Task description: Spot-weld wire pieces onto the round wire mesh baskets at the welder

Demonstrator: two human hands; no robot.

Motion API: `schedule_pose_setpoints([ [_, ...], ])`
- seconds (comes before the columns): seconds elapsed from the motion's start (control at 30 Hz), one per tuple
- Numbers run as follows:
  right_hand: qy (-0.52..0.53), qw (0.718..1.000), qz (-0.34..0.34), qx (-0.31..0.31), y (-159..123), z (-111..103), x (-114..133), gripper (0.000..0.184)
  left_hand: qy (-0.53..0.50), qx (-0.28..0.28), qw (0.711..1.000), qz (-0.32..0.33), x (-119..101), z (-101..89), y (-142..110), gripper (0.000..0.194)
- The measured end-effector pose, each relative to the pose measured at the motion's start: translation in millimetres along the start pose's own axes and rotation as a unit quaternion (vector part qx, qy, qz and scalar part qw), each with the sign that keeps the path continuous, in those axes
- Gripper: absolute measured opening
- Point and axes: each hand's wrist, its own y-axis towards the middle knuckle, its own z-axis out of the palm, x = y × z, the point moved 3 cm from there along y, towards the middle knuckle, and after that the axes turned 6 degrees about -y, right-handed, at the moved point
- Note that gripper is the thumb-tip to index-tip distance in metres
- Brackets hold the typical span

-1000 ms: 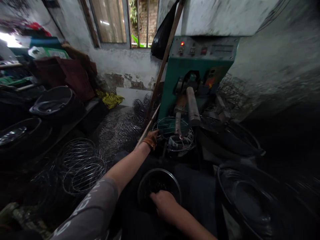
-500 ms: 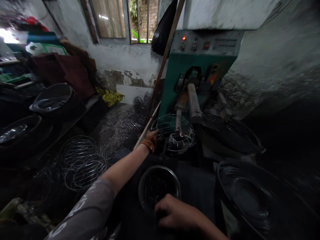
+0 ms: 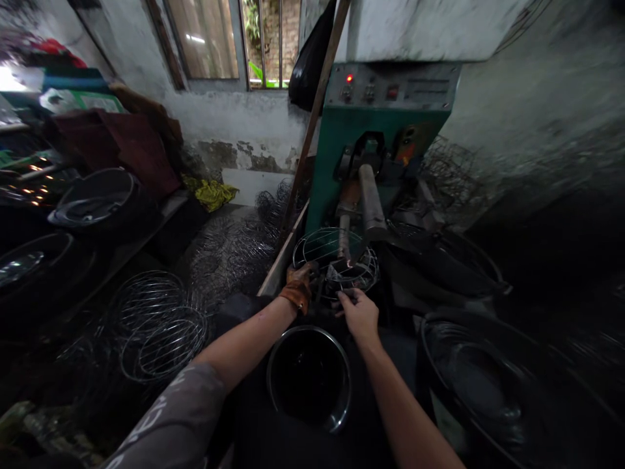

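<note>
My left hand [image 3: 301,277], in a brown work glove, grips the near left rim of a round wire grate [image 3: 317,242]. This grate sits under the electrode arms [image 3: 374,202] of a green spot-welding machine [image 3: 325,150]. Beside it, my right hand [image 3: 360,314] is bare, its thumb and fingertips pinched together at the grate's near edge. Whatever lies in that pinch is too small and dark to make out. Below both hands stands a round metal bowl [image 3: 269,384] with a shiny rim; its dark inside shows few details.
Finished-looking wire grates [image 3: 159,332] lie stacked at the left, and a heap of bent wire [image 3: 229,244] is behind them. Dark round tubs [image 3: 95,195] stand on the left bench. At the right is a large dark basin [image 3: 430,345]. A wooden post [image 3: 312,130] leans by the machine.
My right hand has left the bowl and moved forward to the grate's near edge. My left hand stays on the grate's rim. Orange sparks now show at the far left.
</note>
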Motion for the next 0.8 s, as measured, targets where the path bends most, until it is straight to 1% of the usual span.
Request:
schedule_pose_setpoints([
  [0.13,0.02,1.0,-0.001,-0.02,3.3,-2.4,-3.0,0.049,-0.027,-0.028,0.999,-0.032,1.4,1.5,-3.6,0.024],
  [0.27,0.076,0.997,0.002,-0.03,8.0,-3.1,-5.1,0.05,-0.025,-0.035,0.998,-0.035,2.4,3.6,-5.0,0.025],
  [0.4,0.081,0.996,0.006,-0.022,10.7,-3.3,-6.7,0.051,-0.013,-0.014,0.999,-0.027,-0.5,6.6,-7.2,0.026],
  [0.5,0.087,0.996,0.005,-0.03,13.5,-4.8,-5.3,0.054,-0.007,0.007,1.0,-0.022,-4.3,10.9,-8.6,0.028],
  [0.53,0.088,0.996,0.006,-0.031,14.8,-5.3,-4.6,0.054,-0.005,0.006,1.0,-0.022,-5.0,12.4,-8.2,0.028],
  [0.7,0.081,0.996,-0.003,-0.034,24.7,-7.1,-2.2,0.055,0.001,-0.037,0.999,-0.036,-1.4,20.4,1.1,0.027],
  [0.73,0.078,0.996,-0.005,-0.033,26.9,-7.3,-2.0,0.054,0.0,-0.042,0.998,-0.041,0.2,21.7,4.1,0.027],
  [0.8,0.07,0.997,-0.009,-0.03,31.5,-7.8,-1.6,0.052,0.004,-0.032,0.998,-0.047,3.1,24.2,10.9,0.027],
])
